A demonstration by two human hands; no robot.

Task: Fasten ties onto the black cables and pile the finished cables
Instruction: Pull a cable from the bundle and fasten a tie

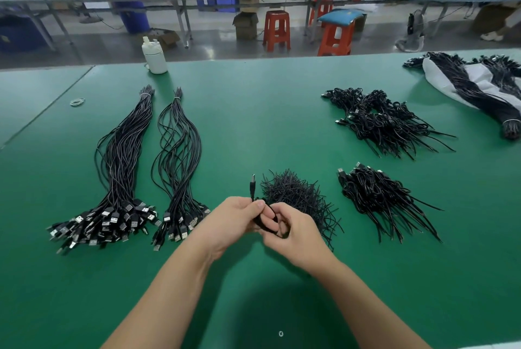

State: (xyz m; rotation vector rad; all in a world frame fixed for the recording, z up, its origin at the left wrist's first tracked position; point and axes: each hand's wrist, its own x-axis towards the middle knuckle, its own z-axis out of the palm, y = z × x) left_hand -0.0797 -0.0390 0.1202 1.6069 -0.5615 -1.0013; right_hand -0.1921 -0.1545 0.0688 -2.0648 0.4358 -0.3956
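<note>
My left hand (235,217) and right hand (293,231) pinch the coiled cable (265,220) between them; its plug points away, finished pile (377,196) lying rightward.

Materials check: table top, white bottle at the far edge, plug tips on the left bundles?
Table top: green matte mat, likely rubber or vinyl, soft glare. White bottle: probably plastic, opaque, dull sheen. Plug tips: bright metal shells on black moulded housings.

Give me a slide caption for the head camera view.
Both hands coil a black cable above the tie heap.
</note>
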